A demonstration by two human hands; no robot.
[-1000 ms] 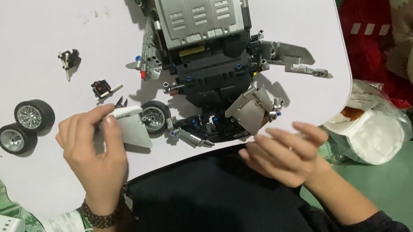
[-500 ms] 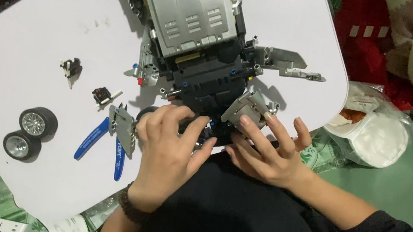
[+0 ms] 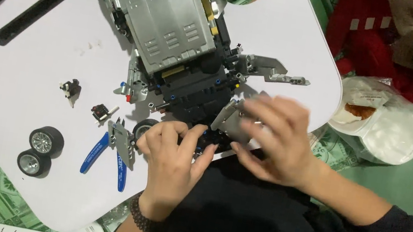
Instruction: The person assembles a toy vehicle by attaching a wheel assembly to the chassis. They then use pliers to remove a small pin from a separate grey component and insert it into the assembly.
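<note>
A large grey and black brick-built model car point(image 3: 175, 37) lies on the white table point(image 3: 26, 78). My left hand point(image 3: 173, 158) rests at the model's near end, its fingers pressing on black parts beside a wheel point(image 3: 143, 127). My right hand point(image 3: 276, 139) is blurred and covers a grey panel point(image 3: 231, 117) at the model's near right corner, fingers spread over it. Blue-handled pliers point(image 3: 112, 153) lie on the table just left of my left hand.
Two loose black wheels point(image 3: 39, 149) sit near the table's left front edge. Two small black parts point(image 3: 71, 89) lie left of the model. A black bar point(image 3: 39, 7) lies at the far left. A white plastic bag point(image 3: 385, 128) sits on the floor to the right.
My left hand put down the pliers, which now lie on the table, and moved right to the model's near end. My right hand shifted over the grey panel.
</note>
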